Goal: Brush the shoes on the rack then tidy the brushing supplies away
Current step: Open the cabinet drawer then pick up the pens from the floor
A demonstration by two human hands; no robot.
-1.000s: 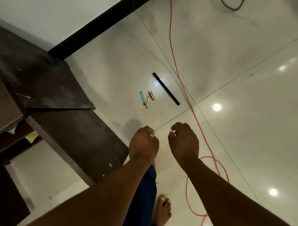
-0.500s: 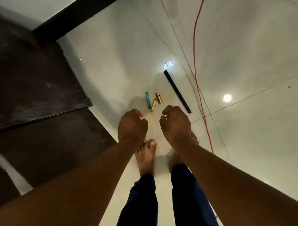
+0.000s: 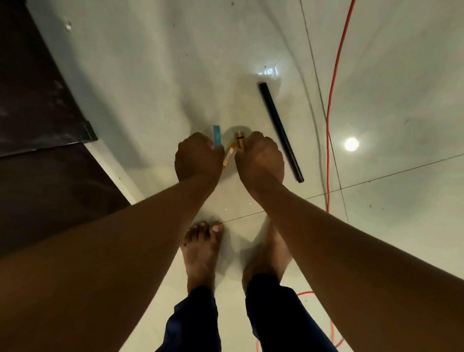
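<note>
Small items lie together on the pale tiled floor: a blue strip [image 3: 216, 135], a yellow stick [image 3: 229, 155] and a short brown tube [image 3: 240, 139]. A long black rod [image 3: 279, 130] lies just right of them. My left hand [image 3: 198, 158] reaches down with curled fingers over the blue strip's near end. My right hand [image 3: 260, 161], also curled, covers the brown tube's near end. The fingertips are hidden, so any grip on these items cannot be made out. No shoes, rack or brush are in view.
Dark wooden furniture [image 3: 36, 119] fills the left side. An orange cable [image 3: 332, 105] runs along the floor on the right and loops behind my feet. My bare feet [image 3: 203, 254] stand just behind the items. A ceiling light reflects on the tile [image 3: 351, 144].
I have bent lower and the view has closed in on the floor items. Both hands moved forward and down from short of the items until they overlap them.
</note>
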